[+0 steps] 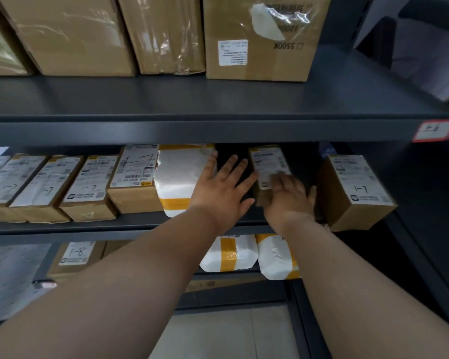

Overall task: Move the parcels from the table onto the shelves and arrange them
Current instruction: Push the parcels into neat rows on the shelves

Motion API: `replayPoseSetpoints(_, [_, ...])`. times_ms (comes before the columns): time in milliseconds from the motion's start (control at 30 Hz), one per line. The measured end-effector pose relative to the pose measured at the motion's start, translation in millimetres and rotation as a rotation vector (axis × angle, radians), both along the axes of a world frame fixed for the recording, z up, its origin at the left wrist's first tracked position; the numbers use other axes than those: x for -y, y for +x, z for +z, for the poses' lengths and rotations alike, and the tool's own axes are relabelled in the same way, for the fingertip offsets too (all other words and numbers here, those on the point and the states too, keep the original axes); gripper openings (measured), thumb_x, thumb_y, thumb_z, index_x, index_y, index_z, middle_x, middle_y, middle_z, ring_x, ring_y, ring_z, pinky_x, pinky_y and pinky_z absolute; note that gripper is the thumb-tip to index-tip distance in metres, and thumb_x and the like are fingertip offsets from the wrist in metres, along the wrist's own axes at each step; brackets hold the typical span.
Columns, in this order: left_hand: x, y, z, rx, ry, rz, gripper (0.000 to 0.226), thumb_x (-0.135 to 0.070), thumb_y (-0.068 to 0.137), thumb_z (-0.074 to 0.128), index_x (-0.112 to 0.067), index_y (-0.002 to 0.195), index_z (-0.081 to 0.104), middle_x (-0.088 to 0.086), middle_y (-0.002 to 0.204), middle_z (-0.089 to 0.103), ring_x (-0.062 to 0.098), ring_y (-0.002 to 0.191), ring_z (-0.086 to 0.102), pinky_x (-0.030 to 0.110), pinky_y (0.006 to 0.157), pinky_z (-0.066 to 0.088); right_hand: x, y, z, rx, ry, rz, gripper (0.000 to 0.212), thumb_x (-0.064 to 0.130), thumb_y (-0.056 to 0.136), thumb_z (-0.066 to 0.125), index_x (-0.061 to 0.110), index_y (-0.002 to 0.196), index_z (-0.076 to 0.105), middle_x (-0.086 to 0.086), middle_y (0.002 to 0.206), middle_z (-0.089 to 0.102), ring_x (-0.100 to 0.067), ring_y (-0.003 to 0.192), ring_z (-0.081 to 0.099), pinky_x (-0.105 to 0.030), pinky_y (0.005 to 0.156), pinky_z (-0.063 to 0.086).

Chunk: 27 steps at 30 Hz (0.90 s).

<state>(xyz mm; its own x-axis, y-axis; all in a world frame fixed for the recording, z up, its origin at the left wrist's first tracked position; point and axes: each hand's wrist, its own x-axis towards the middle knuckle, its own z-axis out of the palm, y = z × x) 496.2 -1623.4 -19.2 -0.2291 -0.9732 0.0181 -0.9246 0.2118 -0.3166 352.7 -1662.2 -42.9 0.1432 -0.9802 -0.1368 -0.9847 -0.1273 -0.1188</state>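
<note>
The small box point(268, 169) could be turned crooked, or knocked into the white bag point(179, 177), if pushed too fast, because it is touched only at its near end. It is long, of brown cardboard, with a printed label on top, and is placed near the bag, to its right. The left hand point(223, 189) is spread flat at the bag's right edge; the right hand point(288, 199) is blurred on the box, so its grip cannot be told.

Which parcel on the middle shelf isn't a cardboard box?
The white bag with yellow tape beside the left hand; all others in that row are brown boxes.
</note>
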Motion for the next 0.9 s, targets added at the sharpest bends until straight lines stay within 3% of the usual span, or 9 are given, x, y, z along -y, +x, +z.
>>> replayPoseSetpoints(100, [1, 2, 5, 0.000, -0.033, 0.044, 0.059, -0.053, 0.100, 0.011, -0.030, 0.153, 0.001, 0.003, 0.163, -0.001, 0.024, 0.149, -0.007, 0.054, 0.114, -0.015, 5, 20, 0, 0.213, 0.056, 0.068, 0.066, 0.025, 0.096, 0.046, 0.021, 0.154, 0.015, 0.002, 0.161, 0.008, -0.021, 0.146, 0.005, -0.037, 0.120, 0.011])
replayPoseSetpoints(167, [0, 10, 9, -0.001, -0.049, 0.092, 0.060, -0.053, 0.100, 0.012, -0.029, 0.154, 0.002, 0.002, 0.163, 0.000, 0.023, 0.149, -0.005, 0.054, 0.114, -0.013, 8, 31, -1, 0.316, 0.109, 0.107, 0.061, 0.019, 0.098, 0.042, 0.019, 0.154, 0.018, 0.003, 0.162, 0.006, -0.019, 0.146, 0.001, -0.029, 0.119, 0.009])
replayPoseSetpoints(300, [-5, 28, 15, 0.009, -0.041, 0.151, 0.063, -0.054, 0.099, 0.011, -0.028, 0.153, -0.008, 0.003, 0.163, 0.001, 0.022, 0.149, -0.001, 0.054, 0.115, -0.007, 6, 41, 1, 0.408, 0.165, 0.218, 0.062, 0.010, 0.097, 0.043, 0.023, 0.153, 0.021, 0.006, 0.162, 0.004, -0.018, 0.148, 0.000, -0.033, 0.121, 0.006])
replayPoseSetpoints(467, [-14, 37, 21, -0.023, -0.042, 0.147, 0.065, -0.060, 0.096, 0.008, -0.031, 0.152, -0.010, 0.002, 0.163, 0.001, 0.021, 0.149, -0.002, 0.052, 0.116, -0.007, 3, -2, 33, 0.080, -0.134, 0.172, 0.061, 0.033, 0.097, 0.045, 0.033, 0.152, 0.019, 0.004, 0.162, 0.006, -0.020, 0.149, 0.002, -0.043, 0.121, -0.001])
replayPoseSetpoints(600, [-23, 32, 23, -0.082, -0.042, 0.158, 0.068, -0.062, 0.093, 0.005, -0.032, 0.151, -0.015, 0.000, 0.163, -0.003, 0.020, 0.149, -0.005, 0.051, 0.118, -0.008, -1, -65, 56, -0.098, -0.158, -0.042, 0.068, 0.048, 0.093, 0.047, 0.033, 0.152, 0.017, -0.001, 0.161, 0.008, -0.025, 0.148, 0.005, -0.051, 0.119, 0.007])
replayPoseSetpoints(733, [-32, 31, 22, -0.136, -0.051, 0.169, 0.070, -0.064, 0.089, 0.001, -0.034, 0.151, -0.014, -0.001, 0.163, -0.005, 0.019, 0.149, -0.007, 0.050, 0.118, -0.007, -9, -111, 58, -0.130, -0.067, -0.230, 0.082, 0.057, 0.086, 0.053, 0.034, 0.153, 0.011, -0.001, 0.161, 0.002, -0.028, 0.148, 0.002, -0.057, 0.117, 0.009])
replayPoseSetpoints(900, [-44, 39, 20, -0.135, -0.037, 0.197, 0.070, -0.065, 0.089, 0.000, -0.034, 0.149, -0.017, -0.002, 0.162, -0.010, 0.019, 0.149, -0.010, 0.052, 0.119, -0.005, -19, -127, 44, -0.063, 0.020, -0.257, 0.084, 0.056, 0.087, 0.054, 0.037, 0.152, 0.004, 0.001, 0.161, -0.009, -0.028, 0.148, -0.004, -0.054, 0.116, 0.014])
